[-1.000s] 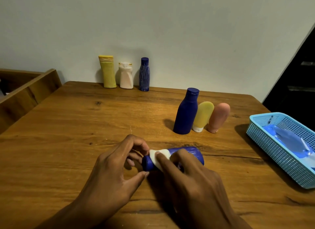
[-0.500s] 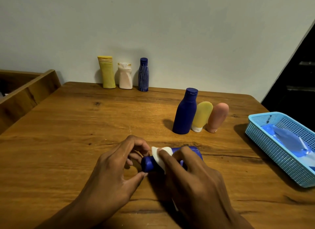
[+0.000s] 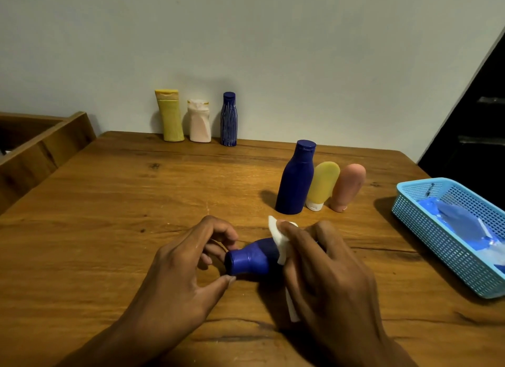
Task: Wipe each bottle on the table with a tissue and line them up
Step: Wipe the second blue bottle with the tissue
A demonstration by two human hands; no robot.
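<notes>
The small blue bottle (image 3: 252, 260) lies near-centre on the table (image 3: 109, 202), long axis left-right (cap leftward), left hand (image 3: 180, 268) pinching its cap, right hand (image 3: 325, 273) wrapping the tissue (image 3: 278, 236) around its body.

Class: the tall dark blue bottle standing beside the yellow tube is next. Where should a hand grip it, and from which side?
Grip the tall dark blue bottle around its narrow neck just under the cap, probably coming from its left or from above. It stands upright, and the yellow tube crowds its right side.
</notes>
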